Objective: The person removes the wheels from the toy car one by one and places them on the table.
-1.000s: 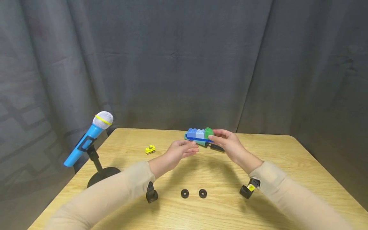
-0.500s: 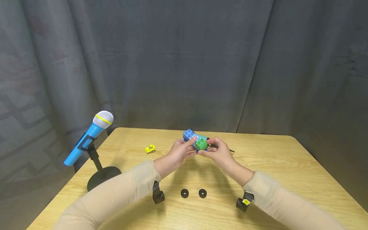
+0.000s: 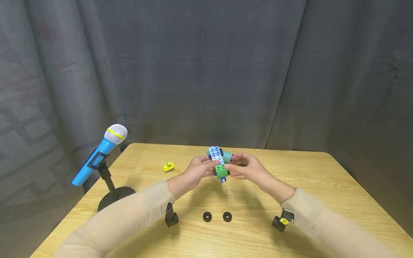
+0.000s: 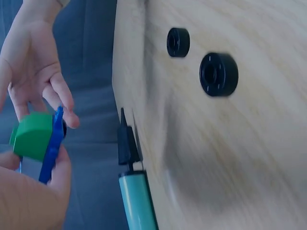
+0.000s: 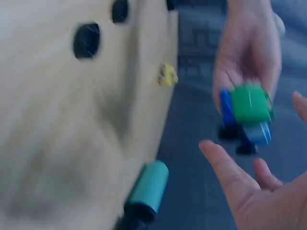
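A block-built toy car point(image 3: 215, 151) is raised over the table, with blue and pale blue bricks, a green brick point(image 3: 221, 171) and a blue base. My left hand point(image 3: 195, 172) grips it from the side, thumb on the bricks. In the left wrist view the thumb and fingers pinch the green brick point(image 4: 34, 136) and the blue base point(image 4: 52, 148) between them. My right hand point(image 3: 255, 172) is right beside the car, and its fingers point(image 5: 225, 167) spread apart from it in the right wrist view. Dark wheels point(image 5: 229, 132) show under the base there.
Two black rings like small tyres point(image 3: 207, 216) lie on the near table. Behind the car lies a teal cylinder point(image 3: 227, 156) with a black tapering end point(image 4: 127, 143). A yellow toy car point(image 3: 168, 167) and a blue microphone point(image 3: 100, 152) on a black stand point(image 3: 116, 197) are to the left.
The block-built car has turned from lying crosswise to having its green end toward me. My left hand has taken hold of it, and my right hand has let go of the green end.
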A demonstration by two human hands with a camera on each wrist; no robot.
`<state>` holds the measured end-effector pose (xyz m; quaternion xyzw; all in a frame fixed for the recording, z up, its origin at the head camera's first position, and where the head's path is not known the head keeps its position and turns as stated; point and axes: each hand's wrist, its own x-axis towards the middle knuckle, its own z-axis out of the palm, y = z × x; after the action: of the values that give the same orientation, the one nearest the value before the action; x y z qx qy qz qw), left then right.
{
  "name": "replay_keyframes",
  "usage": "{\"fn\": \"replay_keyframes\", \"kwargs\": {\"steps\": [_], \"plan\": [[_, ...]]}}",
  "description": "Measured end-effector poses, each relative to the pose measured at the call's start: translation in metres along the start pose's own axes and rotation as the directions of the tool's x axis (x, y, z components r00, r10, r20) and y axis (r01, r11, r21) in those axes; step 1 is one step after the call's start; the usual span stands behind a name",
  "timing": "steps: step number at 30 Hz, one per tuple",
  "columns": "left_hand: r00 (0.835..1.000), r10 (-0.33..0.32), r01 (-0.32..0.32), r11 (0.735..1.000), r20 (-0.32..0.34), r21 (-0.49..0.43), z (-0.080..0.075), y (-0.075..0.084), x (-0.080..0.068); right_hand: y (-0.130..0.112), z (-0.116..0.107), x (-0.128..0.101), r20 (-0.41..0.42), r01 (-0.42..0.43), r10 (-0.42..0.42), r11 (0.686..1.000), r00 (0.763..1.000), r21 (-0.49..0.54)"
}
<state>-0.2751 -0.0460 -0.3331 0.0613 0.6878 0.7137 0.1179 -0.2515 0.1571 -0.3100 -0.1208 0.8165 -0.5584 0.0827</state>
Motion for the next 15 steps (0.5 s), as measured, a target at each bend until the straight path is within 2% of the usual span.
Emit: {"fn": "replay_keyframes", "kwargs": {"steps": [2, 5, 9, 12, 15], "plan": [[0.999, -0.018, 0.016, 0.999, 0.044, 0.037, -0.005, 0.002, 0.001, -0.004, -0.012, 0.005, 0.052, -0.003, 0.004, 1.0, 0.999, -0.008], [0.993, -0.058, 0.048, 0.994, 0.1, 0.099, -0.011, 0.005, 0.002, -0.009, -0.029, 0.015, 0.122, 0.043, -0.042, 0.999, 0.992, -0.011], [0.98, -0.085, 0.058, 0.987, 0.179, 0.148, -0.016, 0.01, 0.001, -0.011, -0.044, 0.026, 0.189, 0.084, -0.078, 0.996, 0.979, -0.023], [0.963, -0.088, 0.05, 0.987, 0.255, 0.153, -0.019, 0.012, 0.001, -0.011, -0.048, 0.034, 0.261, 0.088, -0.085, 0.996, 0.962, 0.0], [0.938, -0.086, 0.034, 0.987, 0.335, 0.157, -0.021, 0.014, 0.001, -0.01, -0.05, 0.04, 0.346, 0.097, -0.108, 0.994, 0.932, 0.05]]}}
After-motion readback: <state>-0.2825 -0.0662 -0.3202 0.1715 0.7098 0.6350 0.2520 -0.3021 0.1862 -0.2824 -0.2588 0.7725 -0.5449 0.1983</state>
